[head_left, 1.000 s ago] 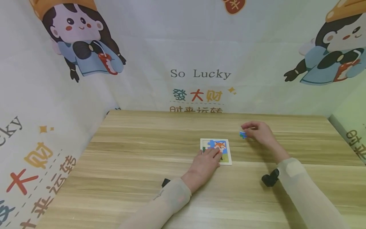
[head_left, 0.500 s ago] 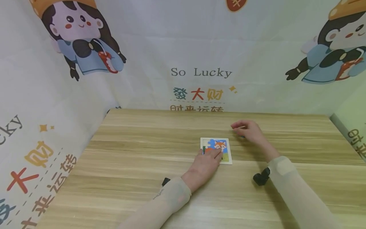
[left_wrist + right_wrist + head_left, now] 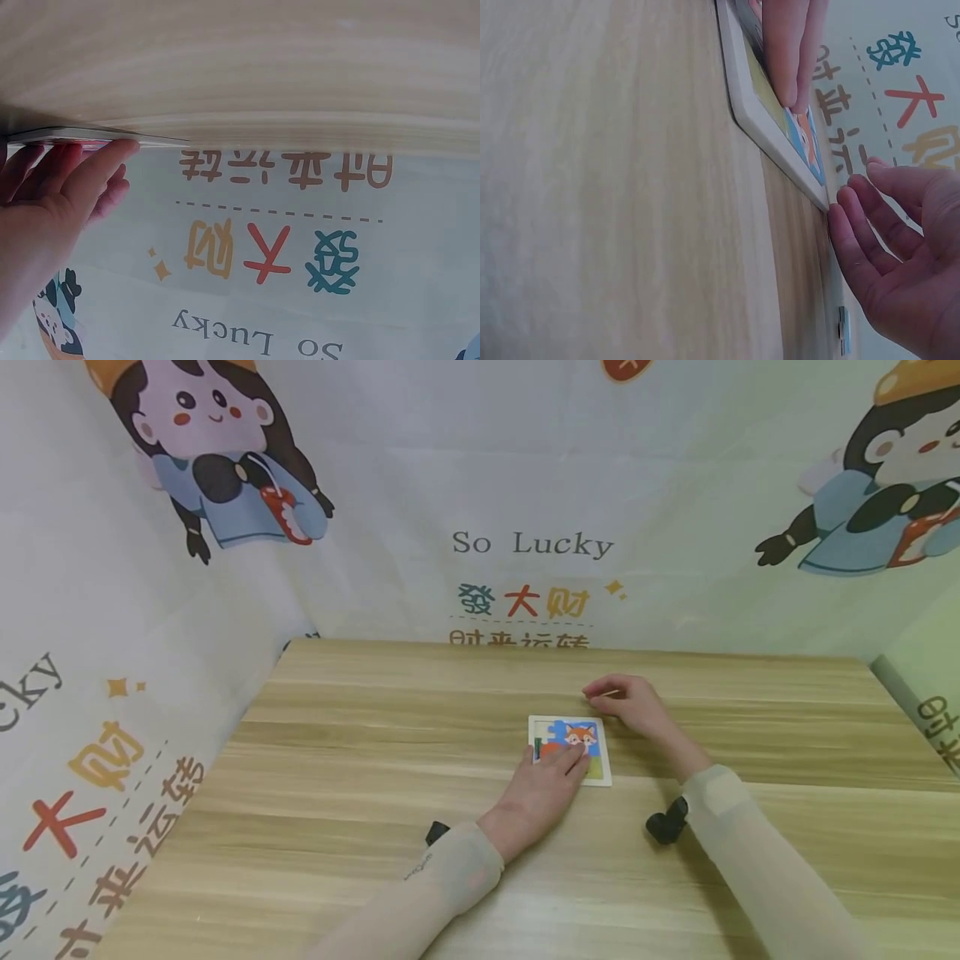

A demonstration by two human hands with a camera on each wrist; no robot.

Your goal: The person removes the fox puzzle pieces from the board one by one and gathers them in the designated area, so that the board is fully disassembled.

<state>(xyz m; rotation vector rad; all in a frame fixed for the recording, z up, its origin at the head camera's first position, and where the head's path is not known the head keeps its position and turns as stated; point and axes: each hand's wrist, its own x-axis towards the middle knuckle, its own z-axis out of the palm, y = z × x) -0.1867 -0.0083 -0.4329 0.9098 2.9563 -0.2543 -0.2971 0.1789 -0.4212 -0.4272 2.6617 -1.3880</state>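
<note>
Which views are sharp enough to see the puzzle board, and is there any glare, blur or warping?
Head view: even, soft light, no glare; puzzle board small but sharp; wide-angle bends the backdrop. Left wrist view: upside down, board seen only edge-on, left hand soft. Right wrist view: rotated, near table blurred, board and right hand fairly clear.
</note>
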